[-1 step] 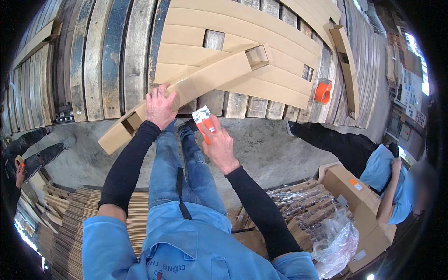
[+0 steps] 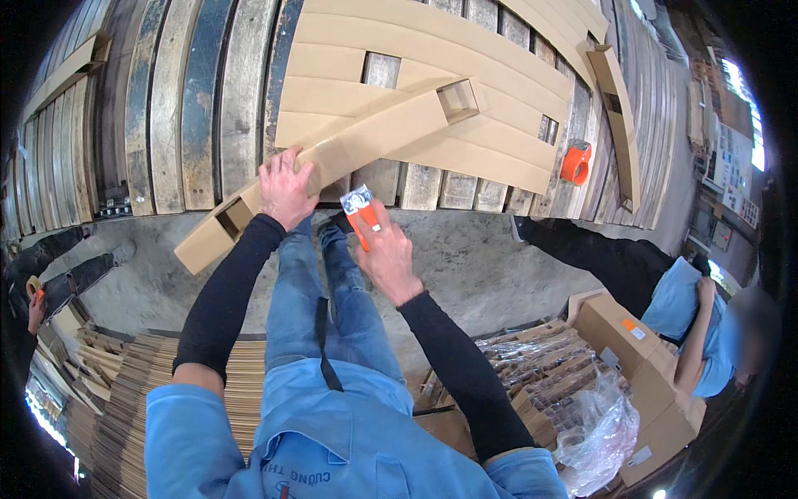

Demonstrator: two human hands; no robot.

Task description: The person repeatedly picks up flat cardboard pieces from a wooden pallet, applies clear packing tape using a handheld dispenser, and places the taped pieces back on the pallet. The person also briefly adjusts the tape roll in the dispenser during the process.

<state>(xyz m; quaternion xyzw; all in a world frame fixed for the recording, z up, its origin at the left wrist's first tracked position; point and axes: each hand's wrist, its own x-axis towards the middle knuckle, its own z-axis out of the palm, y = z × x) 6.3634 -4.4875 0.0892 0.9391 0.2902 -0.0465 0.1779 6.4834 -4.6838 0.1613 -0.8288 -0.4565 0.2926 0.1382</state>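
A long, narrow cardboard box (image 2: 374, 133) lies slanted across the near edge of the slatted wooden table, its lower left end jutting past the edge. My left hand (image 2: 287, 190) grips it near the middle, fingers over its top. An opening shows at the lower left part and another at the upper right end. Just right of the box, my right hand (image 2: 387, 254) is closed around an orange tape dispenser (image 2: 364, 223) with a shiny silvery front, held apart from the box. Under the box lie flat, slotted cardboard sheets (image 2: 332, 62).
A second orange tape dispenser (image 2: 575, 162) sits on the table (image 2: 199, 108) at right, near a narrow folded cardboard piece (image 2: 615, 125). Behind me are stacked cardboard (image 2: 158, 399) and a large carton (image 2: 632, 349) beside plastic wrap (image 2: 598, 432). One person (image 2: 690, 324) is at right, another at far left.
My right hand and the tape dispenser have shifted very slightly up and left. My left hand and the box stay in place.
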